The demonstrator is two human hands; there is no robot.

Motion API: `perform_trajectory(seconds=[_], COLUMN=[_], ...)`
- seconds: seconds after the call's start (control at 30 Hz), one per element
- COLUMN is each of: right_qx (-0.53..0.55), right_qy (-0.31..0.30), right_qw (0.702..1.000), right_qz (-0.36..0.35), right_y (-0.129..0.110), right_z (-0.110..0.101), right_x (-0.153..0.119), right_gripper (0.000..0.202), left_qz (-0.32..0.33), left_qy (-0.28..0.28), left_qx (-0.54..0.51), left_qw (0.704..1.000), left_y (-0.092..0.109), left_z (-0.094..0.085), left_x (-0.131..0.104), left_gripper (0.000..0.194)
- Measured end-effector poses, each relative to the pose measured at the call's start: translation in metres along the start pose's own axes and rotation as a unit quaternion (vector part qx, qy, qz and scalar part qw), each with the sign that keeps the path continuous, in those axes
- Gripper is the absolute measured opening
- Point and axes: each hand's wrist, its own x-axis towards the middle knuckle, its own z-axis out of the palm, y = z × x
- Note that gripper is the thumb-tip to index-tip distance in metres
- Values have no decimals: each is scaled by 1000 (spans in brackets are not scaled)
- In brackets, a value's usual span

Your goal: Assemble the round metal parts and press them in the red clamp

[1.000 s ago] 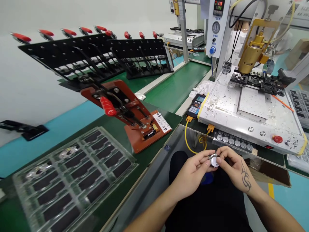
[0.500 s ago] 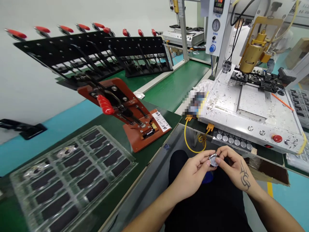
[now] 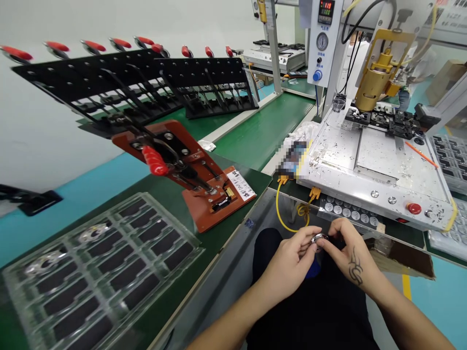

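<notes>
Above my lap, a small round silvery metal part (image 3: pixel 318 237) is held between both hands. My left hand (image 3: pixel 292 260) pinches it from the left with thumb and curled fingers. On the other side, the thumb of my right hand (image 3: pixel 348 253) presses on it, fingers bent around the edge. Its face is tilted and mostly covered by my fingers. To the left on the green bench lies a clear plastic tray (image 3: pixel 142 287) with dark inserts, and two shiny metal pieces (image 3: pixel 93 233) sit in its far-left pockets.
A brown toggle-clamp fixture (image 3: pixel 204 214) with a red handle stands on the bench. Behind it lean black clamp racks (image 3: pixel 211 73). At right is a white press machine (image 3: pixel 365 165) with a gold cylinder (image 3: pixel 372 87). Round discs (image 3: pixel 346 212) lie below its front edge, near a yellow cable (image 3: pixel 279 214).
The round part has turned between my fingers, from showing its flat face to nearly edge-on. My right thumb has shifted left over it. The view has moved slightly.
</notes>
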Motion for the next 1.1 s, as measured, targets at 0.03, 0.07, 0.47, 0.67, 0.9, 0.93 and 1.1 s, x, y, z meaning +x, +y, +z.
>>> perform_trajectory(seconds=[0.03, 0.07, 0.47, 0.67, 0.9, 0.93, 1.1], right_qx=[3, 10, 303, 288, 275, 276, 246], right_qy=[-36, -76, -32, -33, -49, -52, -92], right_qw=[999, 997, 938, 944, 946, 945, 959], right_qz=[-9, -23, 164, 158, 167, 168, 109], right_y=[0, -1, -12, -20, -24, -23, -19], right_z=[-1, -2, 10, 11, 11, 12, 4], right_x=[2, 4, 22, 20, 20, 20, 26], right_gripper=[7, 11, 37, 39, 40, 40, 33], left_qz=[6, 11, -6, -11, -15, -15, -6], left_qy=[-6, -11, 75, 79, 77, 76, 78], left_qx=[31, 64, -52, -64, -61, -55, -52], left_qw=[999, 998, 996, 995, 995, 995, 996], left_y=[2, 4, 14, 26, 29, 29, 29], left_z=[-3, -5, -10, -11, -13, -14, -21], left_x=[0, 1, 8, 3, 1, 1, 0], left_gripper=[37, 39, 25, 25, 30, 31, 32])
